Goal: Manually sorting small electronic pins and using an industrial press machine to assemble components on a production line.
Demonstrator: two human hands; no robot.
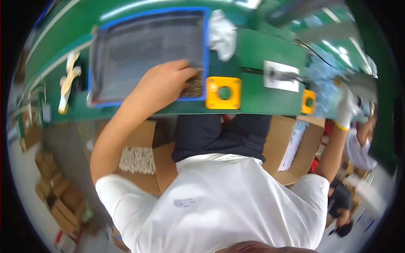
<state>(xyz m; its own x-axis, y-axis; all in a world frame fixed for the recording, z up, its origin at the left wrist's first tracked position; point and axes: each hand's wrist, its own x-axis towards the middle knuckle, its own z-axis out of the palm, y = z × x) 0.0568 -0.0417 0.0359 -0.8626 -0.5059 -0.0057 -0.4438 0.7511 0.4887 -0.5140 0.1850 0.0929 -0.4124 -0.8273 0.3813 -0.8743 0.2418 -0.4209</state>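
Note:
My left hand (166, 80) is bare and reaches into a shallow tray with a blue rim (206, 42). Its fingers bend down, closed, at a heap of small brownish parts (195, 87) in the tray's near right corner; what they pinch is hidden and blurred. At the far right, my right hand (348, 110) wears a white glove with a yellow cuff. It is raised beside a grey machine part (363, 86); blur hides how its fingers lie. A yellow square plate with a round hole (212, 99) sits right of the tray.
A crumpled white cloth (222, 33) lies beside the tray. A second yellow plate (308, 101), a white sheet (282, 76) and pale blue plastic (322, 80) are farther right. Gloves (69, 82) lie at left. Open cartons (141, 137) stand below the bench edge. Other people are at right.

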